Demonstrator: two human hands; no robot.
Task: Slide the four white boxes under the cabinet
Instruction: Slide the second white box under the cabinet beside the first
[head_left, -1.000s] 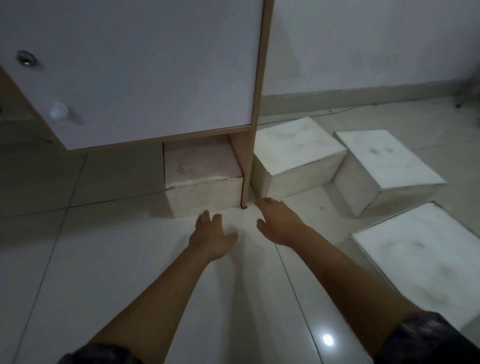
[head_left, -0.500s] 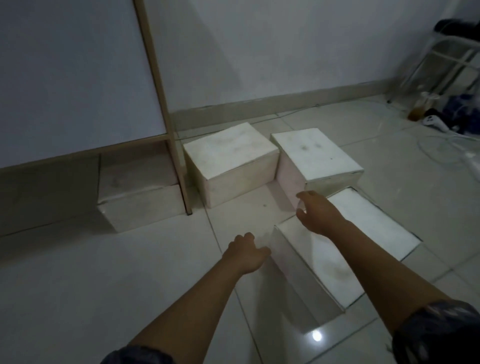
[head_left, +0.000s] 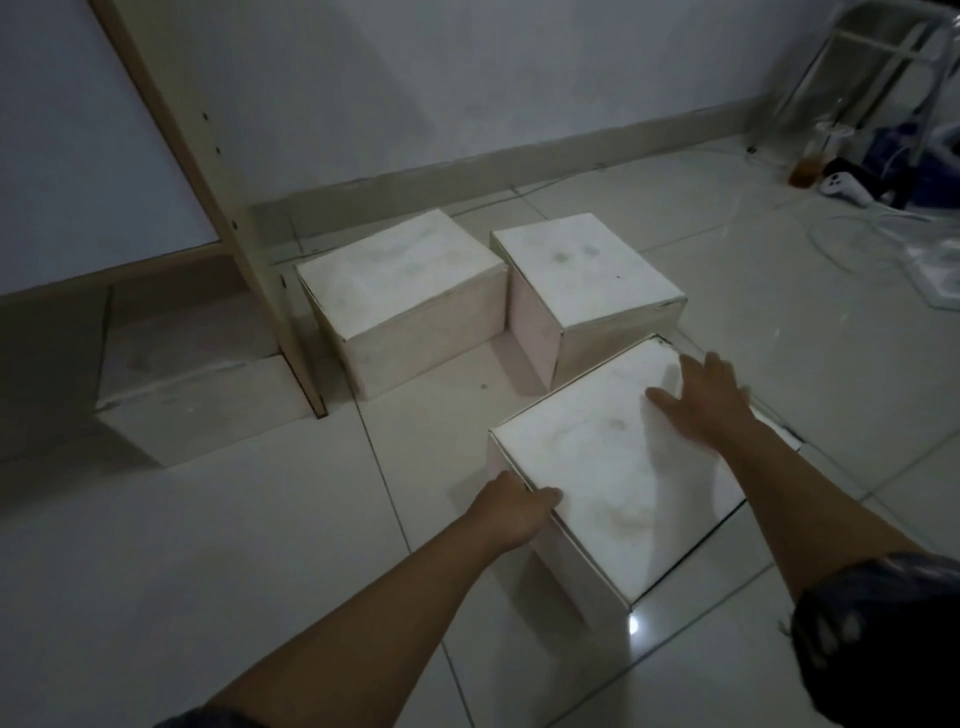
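Note:
One white box (head_left: 192, 384) sits partly under the white cabinet (head_left: 93, 140), left of its wooden side panel (head_left: 249, 249). Two more white boxes stand side by side to the right of the panel: one (head_left: 405, 296) next to it, another (head_left: 587, 291) further right. The nearest white box (head_left: 618, 478) lies in front of them. My left hand (head_left: 514, 512) presses against its near left corner, thumb on the top edge. Flat on its top near the far right edge rests my right hand (head_left: 706, 400), fingers spread.
A grey wall with a skirting board (head_left: 519, 161) runs behind the boxes. At the far right stand a metal frame (head_left: 883, 62), a bottle (head_left: 805, 166), a white controller (head_left: 841, 187) and loose cables (head_left: 872, 239). The floor is pale glossy tile (head_left: 208, 545).
Both hands left the box under the cabinet and moved right to the nearest box. The view swung right. My left hand now touches its corner and my right hand lies on its top.

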